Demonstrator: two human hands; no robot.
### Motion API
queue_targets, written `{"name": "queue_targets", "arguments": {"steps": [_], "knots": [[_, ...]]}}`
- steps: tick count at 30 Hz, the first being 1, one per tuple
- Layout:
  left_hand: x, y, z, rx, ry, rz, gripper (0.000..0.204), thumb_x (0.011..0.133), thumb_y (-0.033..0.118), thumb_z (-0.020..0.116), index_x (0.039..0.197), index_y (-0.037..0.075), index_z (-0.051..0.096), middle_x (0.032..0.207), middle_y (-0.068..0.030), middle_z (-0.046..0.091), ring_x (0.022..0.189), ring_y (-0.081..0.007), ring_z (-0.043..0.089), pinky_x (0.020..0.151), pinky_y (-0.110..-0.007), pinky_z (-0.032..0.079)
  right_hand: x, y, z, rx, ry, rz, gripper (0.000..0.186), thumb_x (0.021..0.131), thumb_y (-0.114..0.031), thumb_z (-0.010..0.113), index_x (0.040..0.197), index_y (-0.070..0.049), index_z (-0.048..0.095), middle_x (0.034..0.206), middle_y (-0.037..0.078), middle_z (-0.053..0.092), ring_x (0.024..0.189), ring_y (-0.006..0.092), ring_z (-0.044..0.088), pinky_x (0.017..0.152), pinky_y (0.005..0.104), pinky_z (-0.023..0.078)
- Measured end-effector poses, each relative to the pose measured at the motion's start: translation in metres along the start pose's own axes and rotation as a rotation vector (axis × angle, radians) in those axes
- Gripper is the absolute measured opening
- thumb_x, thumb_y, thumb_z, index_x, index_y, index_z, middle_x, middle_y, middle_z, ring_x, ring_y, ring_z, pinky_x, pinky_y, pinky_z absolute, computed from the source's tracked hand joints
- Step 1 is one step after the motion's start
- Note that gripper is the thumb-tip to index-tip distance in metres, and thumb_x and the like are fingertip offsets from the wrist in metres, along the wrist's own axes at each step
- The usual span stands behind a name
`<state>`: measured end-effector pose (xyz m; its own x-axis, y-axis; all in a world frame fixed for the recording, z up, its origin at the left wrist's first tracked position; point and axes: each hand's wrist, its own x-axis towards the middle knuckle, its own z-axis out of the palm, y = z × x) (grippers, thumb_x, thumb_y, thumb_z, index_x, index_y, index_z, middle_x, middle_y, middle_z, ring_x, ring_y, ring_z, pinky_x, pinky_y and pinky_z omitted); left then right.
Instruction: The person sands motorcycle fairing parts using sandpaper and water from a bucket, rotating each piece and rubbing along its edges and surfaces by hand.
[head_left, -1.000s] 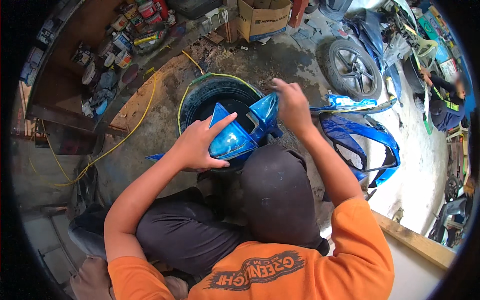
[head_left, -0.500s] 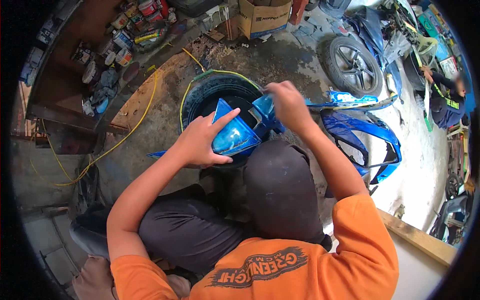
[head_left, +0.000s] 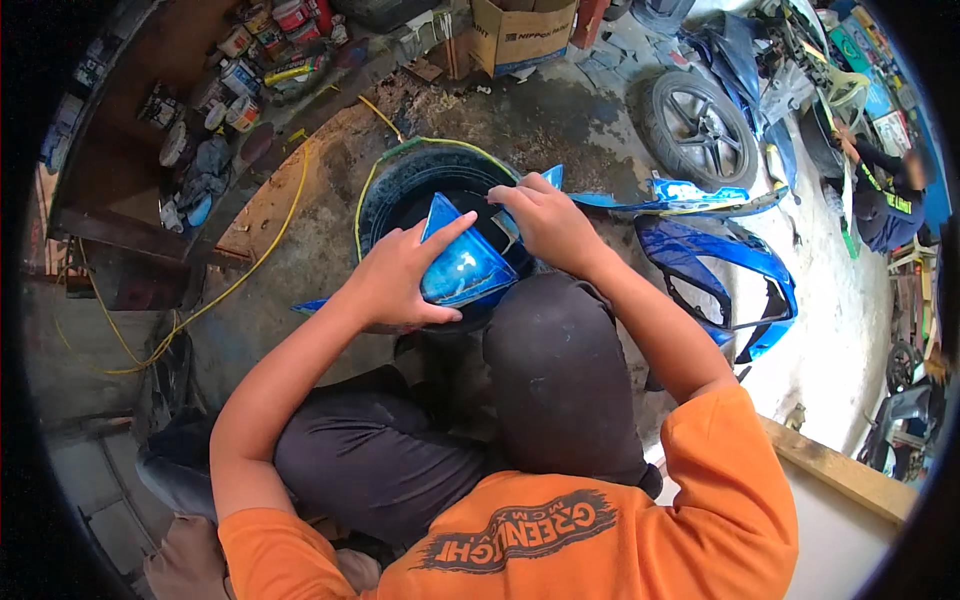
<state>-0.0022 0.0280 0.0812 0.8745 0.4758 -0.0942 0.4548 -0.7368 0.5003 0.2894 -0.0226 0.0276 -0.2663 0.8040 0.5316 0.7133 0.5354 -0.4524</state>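
Note:
Over a black bucket (head_left: 372,205) between my knees, a glossy blue motorcycle body panel (head_left: 468,262) is held tilted. My left hand (head_left: 395,270) grips its left part, thumb below and index finger stretched along the upper edge. On the panel's right part rests my right hand (head_left: 548,228), with its fingers curled and pressed together. Whatever may lie under those fingers is hidden. Dark liquid seems to stand in the bucket, and part of the panel's right end shows past my right hand.
To the right lie a blue fairing frame (head_left: 655,255), a long blue trim piece (head_left: 690,196) and a wheel (head_left: 700,128). A yellow hose (head_left: 290,220) curves at left, near shelves of cans (head_left: 242,112). Behind stands a cardboard box (head_left: 518,45). Another person (head_left: 890,205) is at far right.
My right hand has moved left and slightly down across the panel, covering more of its middle. My left hand keeps its grip, and the panel has hardly shifted.

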Motion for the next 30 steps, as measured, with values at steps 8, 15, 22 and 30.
{"name": "queue_targets", "arguments": {"steps": [8,15,22,30], "knots": [[-0.001,-0.001,0.000,0.009,0.026,0.018,0.134,0.062,0.047,0.099,0.175,0.026,0.030,0.135,-0.0224,0.065,0.111,-0.0455,0.066,0.099,-0.054,0.052,0.001,-0.008,-0.001,-0.003,0.016,-0.016,0.030,0.092,0.007,0.065,0.120,-0.002,0.073,0.103,0.020,0.074,0.101,0.0388,0.070,0.087,0.0458,0.058],[0.003,-0.004,0.002,-0.033,0.054,0.068,0.135,0.062,0.047,0.099,0.176,0.026,0.029,0.140,-0.0233,0.063,0.113,-0.0468,0.066,0.101,-0.055,0.052,-0.006,0.019,-0.004,-0.069,0.152,0.133,0.034,0.089,0.007,0.064,0.121,-0.002,0.073,0.101,0.017,0.073,0.102,0.0371,0.069,0.089,0.0459,0.058],[0.001,-0.003,0.005,-0.029,0.083,0.082,0.134,0.063,0.046,0.099,0.176,0.025,0.029,0.141,-0.0233,0.063,0.115,-0.0468,0.065,0.103,-0.054,0.051,-0.009,0.023,-0.011,-0.094,0.224,0.197,0.032,0.089,0.005,0.063,0.119,0.000,0.072,0.102,0.019,0.074,0.100,0.0409,0.070,0.087,0.0487,0.059],[0.001,-0.005,0.002,-0.013,0.051,0.057,0.134,0.063,0.045,0.099,0.176,0.024,0.029,0.141,-0.0238,0.063,0.115,-0.0472,0.065,0.103,-0.054,0.051,-0.005,0.020,-0.009,-0.104,0.067,0.061,0.031,0.089,0.006,0.063,0.116,-0.002,0.073,0.103,0.017,0.075,0.105,0.0359,0.069,0.092,0.0458,0.058]]}}
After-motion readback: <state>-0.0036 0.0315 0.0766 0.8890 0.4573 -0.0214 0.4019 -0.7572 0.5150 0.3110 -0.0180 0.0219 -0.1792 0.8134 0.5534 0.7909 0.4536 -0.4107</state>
